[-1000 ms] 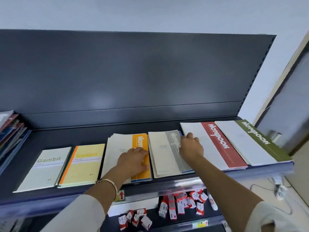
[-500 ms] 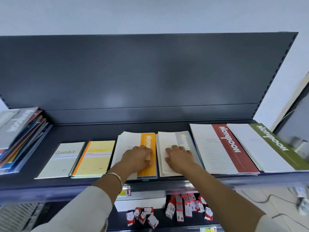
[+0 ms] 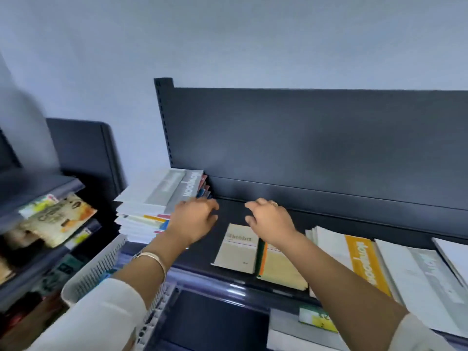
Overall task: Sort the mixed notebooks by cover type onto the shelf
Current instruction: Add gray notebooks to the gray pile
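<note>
On the dark shelf [image 3: 228,211], one mixed stack of notebooks [image 3: 157,206] sits at the left end. Four sorted lots lie flat to its right: one beige Gambit notebook [image 3: 236,247], one yellow [image 3: 281,269], one orange-banded pile [image 3: 354,264], one grey-banded pile [image 3: 425,277]. Left hand [image 3: 192,221] and right hand [image 3: 271,219] hover, fingers spread, empty.

Soft even light, motion blur throughout, wide-angle bending at the edges.

"Notebook" legible on grey-banded white notebook topping stack [image 3: 177,188], just left of left hand [image 3: 195,220]; again on orange-banded white notebook [image 3: 364,264], right of right hand [image 3: 272,220]. Remaining print blurred.
</note>
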Action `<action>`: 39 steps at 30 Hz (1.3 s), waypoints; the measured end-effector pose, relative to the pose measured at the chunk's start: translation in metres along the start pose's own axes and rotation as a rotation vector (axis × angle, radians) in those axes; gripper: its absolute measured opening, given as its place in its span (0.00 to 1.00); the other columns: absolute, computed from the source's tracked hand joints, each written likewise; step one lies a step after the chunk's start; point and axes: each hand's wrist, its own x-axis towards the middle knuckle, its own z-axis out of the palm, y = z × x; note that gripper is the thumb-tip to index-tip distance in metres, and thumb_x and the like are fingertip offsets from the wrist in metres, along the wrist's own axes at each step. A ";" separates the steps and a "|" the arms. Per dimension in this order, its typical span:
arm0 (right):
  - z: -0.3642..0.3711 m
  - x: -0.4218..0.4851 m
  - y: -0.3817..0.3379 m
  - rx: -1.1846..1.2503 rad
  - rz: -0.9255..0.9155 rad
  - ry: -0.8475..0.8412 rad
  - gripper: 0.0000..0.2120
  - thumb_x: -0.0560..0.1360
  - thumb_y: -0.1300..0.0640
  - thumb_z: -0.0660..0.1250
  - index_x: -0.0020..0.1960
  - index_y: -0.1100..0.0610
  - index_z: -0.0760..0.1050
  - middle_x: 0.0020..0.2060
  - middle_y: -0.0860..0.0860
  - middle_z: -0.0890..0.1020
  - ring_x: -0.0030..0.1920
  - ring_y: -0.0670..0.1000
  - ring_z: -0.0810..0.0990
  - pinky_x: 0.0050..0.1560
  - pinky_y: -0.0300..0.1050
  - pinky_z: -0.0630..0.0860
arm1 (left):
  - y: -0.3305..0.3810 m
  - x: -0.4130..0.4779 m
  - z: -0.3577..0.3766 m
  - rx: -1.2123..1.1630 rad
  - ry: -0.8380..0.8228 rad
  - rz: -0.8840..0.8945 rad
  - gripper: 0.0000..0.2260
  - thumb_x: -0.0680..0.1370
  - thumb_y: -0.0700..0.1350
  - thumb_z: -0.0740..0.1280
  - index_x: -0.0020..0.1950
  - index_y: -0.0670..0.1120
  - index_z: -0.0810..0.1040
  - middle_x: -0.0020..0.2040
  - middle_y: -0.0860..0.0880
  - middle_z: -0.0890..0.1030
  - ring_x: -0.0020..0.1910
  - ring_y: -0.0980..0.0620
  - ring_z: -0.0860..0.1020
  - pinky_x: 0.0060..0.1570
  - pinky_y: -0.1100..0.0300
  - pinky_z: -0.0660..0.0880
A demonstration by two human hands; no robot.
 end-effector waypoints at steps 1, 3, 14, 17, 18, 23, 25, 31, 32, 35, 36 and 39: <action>0.001 0.012 -0.023 0.005 -0.030 0.007 0.18 0.79 0.50 0.57 0.68 0.52 0.68 0.62 0.53 0.74 0.62 0.57 0.72 0.59 0.51 0.71 | -0.028 -0.004 -0.004 0.005 0.011 -0.028 0.12 0.79 0.51 0.59 0.61 0.53 0.73 0.60 0.51 0.77 0.61 0.47 0.73 0.57 0.55 0.68; 0.003 0.031 -0.062 0.020 -0.079 0.019 0.18 0.80 0.51 0.57 0.68 0.52 0.68 0.62 0.53 0.74 0.62 0.57 0.72 0.60 0.52 0.72 | -0.077 -0.011 -0.011 0.008 0.030 -0.085 0.12 0.79 0.50 0.59 0.62 0.53 0.73 0.60 0.51 0.77 0.60 0.47 0.73 0.56 0.55 0.69; 0.024 0.114 -0.145 0.068 -0.189 -0.069 0.18 0.80 0.52 0.57 0.69 0.54 0.68 0.64 0.53 0.74 0.62 0.56 0.73 0.58 0.51 0.74 | -0.201 -0.007 0.002 -0.087 0.078 -0.266 0.13 0.79 0.51 0.60 0.63 0.53 0.74 0.58 0.51 0.77 0.59 0.48 0.74 0.55 0.55 0.72; 0.034 0.137 -0.142 0.106 -0.196 -0.133 0.20 0.79 0.51 0.58 0.70 0.53 0.67 0.65 0.53 0.73 0.63 0.56 0.73 0.59 0.52 0.74 | -0.206 0.012 0.012 -0.134 0.059 -0.297 0.14 0.79 0.51 0.61 0.64 0.53 0.73 0.61 0.50 0.76 0.60 0.48 0.73 0.57 0.53 0.72; 0.038 0.145 -0.138 0.114 -0.190 -0.163 0.20 0.79 0.51 0.58 0.71 0.53 0.67 0.66 0.53 0.72 0.64 0.56 0.73 0.60 0.52 0.73 | -0.207 0.019 0.014 -0.149 0.050 -0.313 0.15 0.79 0.51 0.61 0.65 0.53 0.72 0.62 0.50 0.75 0.61 0.47 0.72 0.58 0.52 0.72; 0.055 0.180 -0.120 0.140 -0.119 -0.233 0.19 0.79 0.49 0.59 0.67 0.57 0.70 0.63 0.55 0.73 0.61 0.58 0.73 0.59 0.52 0.73 | -0.209 0.053 0.025 -0.070 -0.048 -0.412 0.24 0.78 0.55 0.61 0.73 0.53 0.63 0.71 0.49 0.66 0.69 0.46 0.65 0.64 0.51 0.67; 0.060 0.191 -0.117 0.150 -0.122 -0.266 0.18 0.79 0.49 0.59 0.64 0.58 0.72 0.60 0.56 0.74 0.59 0.58 0.74 0.58 0.52 0.74 | -0.210 0.061 0.029 -0.046 -0.080 -0.475 0.27 0.77 0.57 0.60 0.74 0.52 0.60 0.72 0.49 0.64 0.70 0.46 0.63 0.65 0.50 0.65; 0.078 0.210 -0.115 0.201 0.021 -0.248 0.24 0.76 0.41 0.62 0.64 0.55 0.70 0.65 0.53 0.67 0.64 0.59 0.68 0.59 0.52 0.72 | -0.230 0.082 0.036 -0.355 -0.169 -0.687 0.38 0.70 0.59 0.71 0.72 0.45 0.59 0.66 0.42 0.67 0.63 0.41 0.71 0.61 0.48 0.72; 0.078 0.212 -0.114 0.223 0.073 -0.248 0.27 0.74 0.38 0.63 0.65 0.55 0.69 0.66 0.54 0.65 0.64 0.59 0.67 0.60 0.52 0.71 | -0.232 0.086 0.035 -0.396 -0.193 -0.701 0.39 0.69 0.58 0.72 0.72 0.44 0.60 0.66 0.42 0.69 0.62 0.41 0.72 0.60 0.49 0.73; 0.080 0.218 -0.111 0.357 0.221 -0.277 0.36 0.68 0.36 0.69 0.69 0.53 0.64 0.65 0.55 0.65 0.62 0.58 0.71 0.58 0.48 0.73 | -0.235 0.096 0.031 -0.368 -0.258 -0.685 0.35 0.69 0.57 0.74 0.68 0.41 0.64 0.64 0.43 0.71 0.60 0.44 0.73 0.56 0.54 0.73; 0.081 0.219 -0.111 0.435 0.258 -0.300 0.37 0.66 0.37 0.71 0.69 0.52 0.63 0.64 0.54 0.69 0.60 0.57 0.73 0.57 0.46 0.74 | -0.234 0.098 0.030 -0.342 -0.267 -0.670 0.34 0.69 0.57 0.73 0.66 0.41 0.65 0.63 0.43 0.70 0.59 0.44 0.74 0.55 0.55 0.73; 0.085 0.216 -0.112 0.686 0.358 -0.335 0.31 0.68 0.44 0.74 0.66 0.52 0.67 0.59 0.51 0.77 0.56 0.53 0.78 0.50 0.46 0.78 | -0.235 0.103 0.028 -0.307 -0.216 -0.616 0.28 0.70 0.55 0.73 0.62 0.42 0.67 0.60 0.44 0.70 0.56 0.44 0.74 0.54 0.51 0.75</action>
